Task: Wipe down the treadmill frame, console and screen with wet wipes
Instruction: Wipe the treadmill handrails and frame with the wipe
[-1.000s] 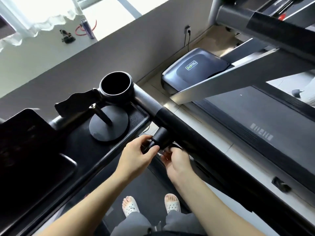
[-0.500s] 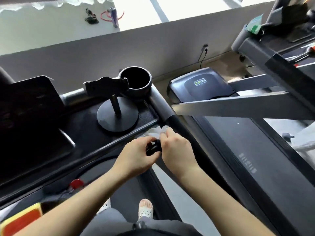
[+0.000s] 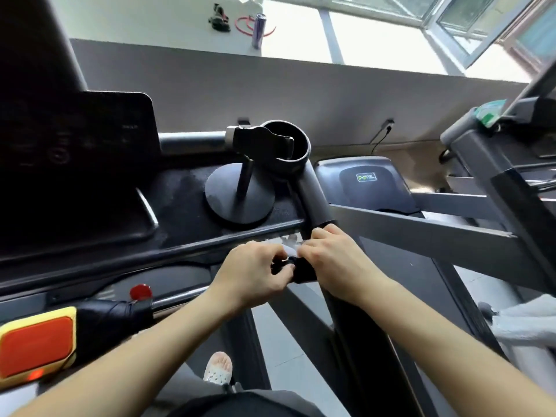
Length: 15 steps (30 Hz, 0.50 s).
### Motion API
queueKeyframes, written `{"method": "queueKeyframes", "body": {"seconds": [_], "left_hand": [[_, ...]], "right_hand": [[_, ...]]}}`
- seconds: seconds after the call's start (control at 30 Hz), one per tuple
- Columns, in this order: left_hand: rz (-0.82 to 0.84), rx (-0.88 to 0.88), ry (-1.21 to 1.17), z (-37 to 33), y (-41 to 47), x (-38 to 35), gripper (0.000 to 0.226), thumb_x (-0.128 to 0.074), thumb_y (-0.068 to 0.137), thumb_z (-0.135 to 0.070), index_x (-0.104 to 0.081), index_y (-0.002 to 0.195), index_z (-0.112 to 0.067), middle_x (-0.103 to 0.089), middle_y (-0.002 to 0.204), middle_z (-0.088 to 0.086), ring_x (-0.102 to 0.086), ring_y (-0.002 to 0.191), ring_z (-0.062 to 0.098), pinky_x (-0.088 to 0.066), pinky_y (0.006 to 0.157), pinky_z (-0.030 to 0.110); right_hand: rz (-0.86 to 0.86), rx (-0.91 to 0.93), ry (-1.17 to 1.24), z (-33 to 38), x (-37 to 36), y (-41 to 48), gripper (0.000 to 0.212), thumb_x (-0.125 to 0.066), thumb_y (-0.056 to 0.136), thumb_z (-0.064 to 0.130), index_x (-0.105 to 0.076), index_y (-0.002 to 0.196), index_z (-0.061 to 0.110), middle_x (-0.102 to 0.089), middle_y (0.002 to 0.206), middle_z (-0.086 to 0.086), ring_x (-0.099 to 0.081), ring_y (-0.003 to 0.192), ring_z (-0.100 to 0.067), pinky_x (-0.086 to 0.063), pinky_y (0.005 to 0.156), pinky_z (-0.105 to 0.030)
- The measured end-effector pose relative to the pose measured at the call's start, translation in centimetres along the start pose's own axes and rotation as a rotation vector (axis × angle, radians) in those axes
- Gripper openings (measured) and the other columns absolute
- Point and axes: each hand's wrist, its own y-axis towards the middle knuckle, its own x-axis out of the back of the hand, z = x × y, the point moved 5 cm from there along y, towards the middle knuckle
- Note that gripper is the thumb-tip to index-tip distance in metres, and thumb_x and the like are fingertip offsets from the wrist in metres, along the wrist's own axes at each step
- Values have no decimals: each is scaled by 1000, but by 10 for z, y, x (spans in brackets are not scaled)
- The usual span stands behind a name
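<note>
head-worn view, angled down, close

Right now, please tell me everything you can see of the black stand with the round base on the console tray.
The black stand looks like matte metal or plastic. It has a flat round base, a thin post that leans slightly, and a wide clamp-like head that holds nothing. Its base rests on the console tray, beside the cup holder. Neither the left hand nor the right hand touches it.
</note>
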Motion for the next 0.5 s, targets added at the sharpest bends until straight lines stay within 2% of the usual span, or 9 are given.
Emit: {"method": "queueKeyframes", "body": {"seconds": [0.07, 0.1, 0.17, 0.27, 0.33, 0.37, 0.43, 0.5], "left_hand": [[-56, 21, -13, 3, -1, 2, 23, -56, 83, -46, -70, 92, -29, -72, 83, -12, -66, 79, 15, -50, 69, 32], [-94, 18, -3, 3, -2, 4, 21, -57, 84, -44, -69, 90, -27, -71, 83, -11, -66, 79, 16, -50, 68, 32], [-195, -31, 8, -5, -4, 10, 16, -62, 85, -35, -67, 95, -24, -68, 89, -9, -65, 82, 18, -51, 69, 33], [-259, -132, -39, -29, -1, 14, 29, -62, 88, -27, -66, 115, -16, -66, 108, -4, -63, 97, 17, -52, 81, 31], [-168, -131, -54, -37, 5, 7, 35, -55, 91, -27, -66, 123, -15, -67, 114, -1, -62, 104, 19, -52, 89, 34], [-93, -105, -46, -37, 9, 0, 35, -50, 93, -28, -67, 121, -17, -69, 111, -1, -63, 103, 22, -52, 89, 38], [58, -23, -15, -33, 13, -17, 35, -38, 97, -32, -68, 111, -21, -70, 102, 1, -63, 100, 26, -50, 85, 42], [143, 75, -29, -29, 17, -30, 34, -35, 104, -35, -66, 101, -20, -72, 103, 6, -63, 100, 30, -49, 85, 45]], "right_hand": [[-120, -19, 35, -3, 3, -16, 17, -57, 70, 4, -56, 68, 21, -59, 68, 7, -49, 69, -21, -43, 66, -33], [-139, -25, 45, -5, 4, -22, 18, -54, 70, 3, -58, 70, 20, -60, 71, 7, -48, 71, -22, -42, 67, -33], [-161, -33, 58, -9, 2, -25, 18, -60, 68, 3, -61, 73, 20, -60, 73, 7, -48, 74, -22, -42, 66, -34], [-186, -41, 76, -10, 0, -19, 28, -70, 61, 0, -66, 79, 22, -60, 76, 5, -51, 74, -24, -44, 65, -35], [-212, -48, 112, -7, 1, -17, 29, -69, 62, 0, -66, 83, 20, -61, 80, 5, -53, 76, -25, -47, 67, -38], [-228, -53, 137, -7, 2, -19, 25, -66, 67, 2, -68, 85, 19, -63, 82, 5, -53, 78, -25, -49, 69, -40], [-297, -76, 210, -10, 7, -27, 23, -56, 80, 6, -72, 93, 15, -69, 94, 5, -57, 86, -24, -50, 76, -40], [-395, -147, 312, -16, 11, -38, 24, -54, 89, 6, -74, 101, 12, -71, 105, 1, -61, 94, -25, -50, 81, -40]]}}
